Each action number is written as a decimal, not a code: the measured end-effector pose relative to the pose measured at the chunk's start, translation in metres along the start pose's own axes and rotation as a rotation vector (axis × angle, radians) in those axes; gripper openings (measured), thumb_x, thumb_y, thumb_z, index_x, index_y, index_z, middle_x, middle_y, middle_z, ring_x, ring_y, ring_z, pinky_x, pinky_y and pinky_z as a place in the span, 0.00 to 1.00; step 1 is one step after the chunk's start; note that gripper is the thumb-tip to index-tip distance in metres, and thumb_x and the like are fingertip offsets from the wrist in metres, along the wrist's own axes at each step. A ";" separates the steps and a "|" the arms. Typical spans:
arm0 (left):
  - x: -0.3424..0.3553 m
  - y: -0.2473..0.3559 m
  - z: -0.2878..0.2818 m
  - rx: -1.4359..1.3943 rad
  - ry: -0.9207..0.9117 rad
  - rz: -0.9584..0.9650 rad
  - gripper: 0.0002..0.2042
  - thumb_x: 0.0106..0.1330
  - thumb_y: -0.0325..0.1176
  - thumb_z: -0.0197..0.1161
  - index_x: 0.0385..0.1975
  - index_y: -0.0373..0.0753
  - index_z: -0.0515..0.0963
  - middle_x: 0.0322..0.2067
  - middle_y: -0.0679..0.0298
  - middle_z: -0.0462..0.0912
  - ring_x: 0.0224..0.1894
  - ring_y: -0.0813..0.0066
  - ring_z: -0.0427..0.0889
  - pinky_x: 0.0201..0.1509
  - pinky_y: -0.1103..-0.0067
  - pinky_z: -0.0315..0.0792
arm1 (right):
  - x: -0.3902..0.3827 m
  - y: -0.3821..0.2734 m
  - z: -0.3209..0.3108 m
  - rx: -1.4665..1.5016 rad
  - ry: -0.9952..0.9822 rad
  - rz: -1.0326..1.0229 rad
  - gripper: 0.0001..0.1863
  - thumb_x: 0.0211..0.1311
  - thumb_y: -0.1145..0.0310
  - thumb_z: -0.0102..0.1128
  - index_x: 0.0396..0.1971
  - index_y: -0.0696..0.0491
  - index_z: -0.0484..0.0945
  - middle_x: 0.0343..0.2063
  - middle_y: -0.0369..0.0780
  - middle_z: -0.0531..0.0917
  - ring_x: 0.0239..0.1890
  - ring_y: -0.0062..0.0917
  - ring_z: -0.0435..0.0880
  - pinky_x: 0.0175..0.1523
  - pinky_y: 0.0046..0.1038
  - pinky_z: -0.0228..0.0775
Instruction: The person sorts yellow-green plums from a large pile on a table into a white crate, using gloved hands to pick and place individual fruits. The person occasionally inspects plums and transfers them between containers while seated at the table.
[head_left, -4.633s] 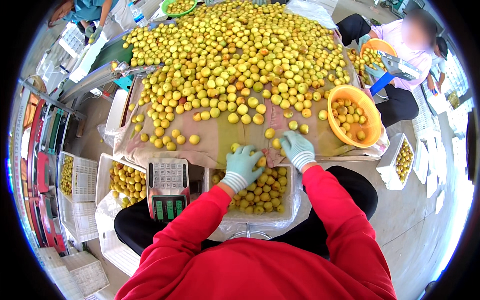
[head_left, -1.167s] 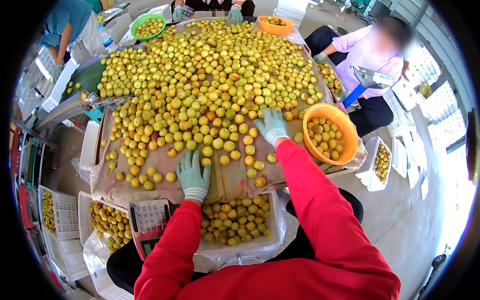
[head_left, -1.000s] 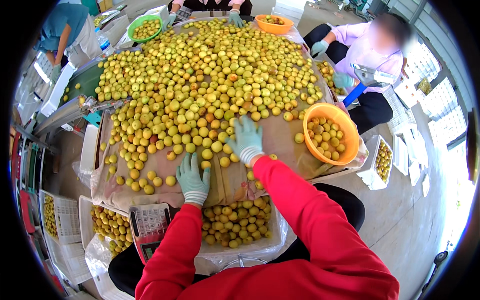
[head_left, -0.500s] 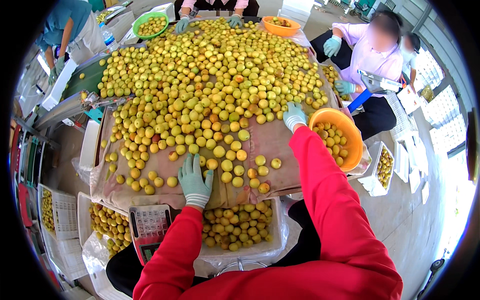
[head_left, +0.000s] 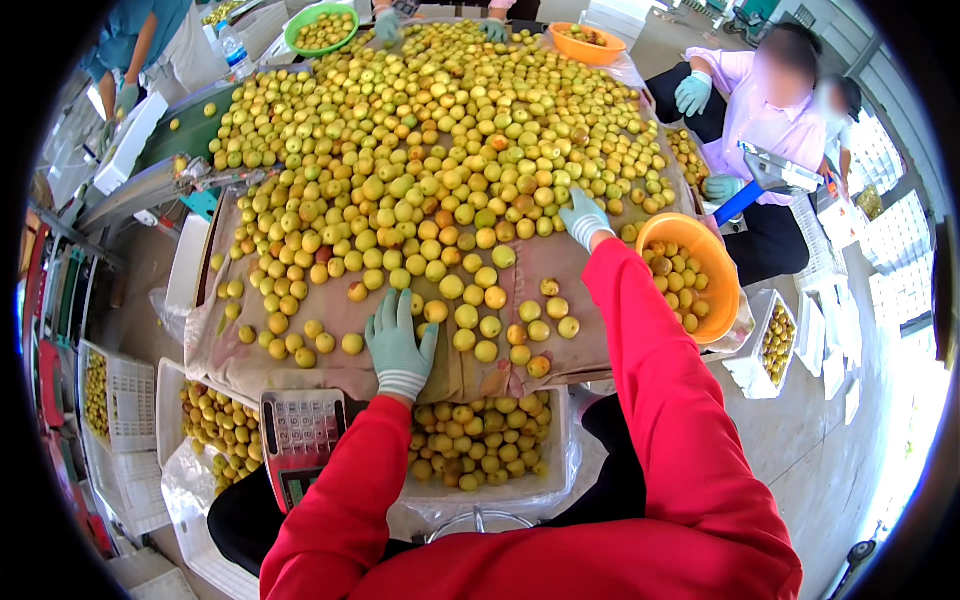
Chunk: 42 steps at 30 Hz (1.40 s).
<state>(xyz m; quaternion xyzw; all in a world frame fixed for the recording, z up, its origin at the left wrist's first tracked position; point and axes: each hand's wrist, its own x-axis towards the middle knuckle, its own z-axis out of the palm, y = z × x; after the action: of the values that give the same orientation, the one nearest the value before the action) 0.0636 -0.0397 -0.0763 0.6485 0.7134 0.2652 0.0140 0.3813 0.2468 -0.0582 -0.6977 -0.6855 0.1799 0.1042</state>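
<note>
A wide heap of small round yellow-green fruit (head_left: 400, 180) lies on a cloth-covered table (head_left: 340, 380) before me. My left hand (head_left: 400, 345), in a pale green glove with a striped cuff, rests at the heap's near edge, fingers spread beside a few loose fruits. Farther off to the right, my right hand (head_left: 583, 218), gloved alike, reaches to the heap's right edge with its fingers stretched out against the fruit. No fruit shows in either palm, though the undersides are hidden. Right of that hand, an orange basin (head_left: 722, 300) holds more of the fruit.
Below the table's near edge sits a lined white crate (head_left: 555, 480) of fruit, with a calculator-like scale keypad (head_left: 303, 425) left of it. A green basin (head_left: 292, 40) and another orange basin (head_left: 590, 55) stand at the far edge. A co-worker (head_left: 770, 130) sits at the right.
My right hand has moved left, away from the orange basin, into the heap's edge. A couple more loose fruits lie on the near cloth. My left hand has barely moved; the view has shifted slightly.
</note>
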 end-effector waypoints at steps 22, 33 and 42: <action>-0.001 -0.005 0.005 0.027 0.035 -0.003 0.33 0.65 0.47 0.64 0.69 0.38 0.67 0.67 0.50 0.69 0.67 0.49 0.69 0.72 0.54 0.58 | -0.182 -0.112 0.024 -0.221 -0.265 -0.457 0.13 0.64 0.63 0.60 0.46 0.48 0.80 0.41 0.46 0.85 0.43 0.45 0.87 0.46 0.45 0.80; -0.001 -0.003 0.002 0.006 0.019 -0.029 0.33 0.66 0.48 0.63 0.68 0.39 0.67 0.68 0.50 0.69 0.68 0.49 0.68 0.72 0.53 0.57 | -0.171 -0.032 -0.047 0.229 0.509 -0.256 0.12 0.56 0.61 0.67 0.36 0.52 0.82 0.33 0.48 0.86 0.39 0.46 0.85 0.48 0.43 0.78; -0.001 -0.003 0.002 0.011 0.019 -0.034 0.33 0.65 0.45 0.64 0.68 0.37 0.66 0.68 0.49 0.69 0.68 0.49 0.68 0.72 0.53 0.57 | -0.160 -0.038 -0.038 -0.038 0.475 -0.508 0.09 0.61 0.73 0.57 0.37 0.48 0.84 0.35 0.46 0.86 0.39 0.45 0.84 0.46 0.44 0.77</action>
<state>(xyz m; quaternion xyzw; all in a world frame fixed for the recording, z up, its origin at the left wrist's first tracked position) 0.0613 -0.0401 -0.0794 0.6337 0.7259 0.2673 0.0081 0.3619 0.0930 0.0086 -0.5292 -0.7970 -0.0322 0.2892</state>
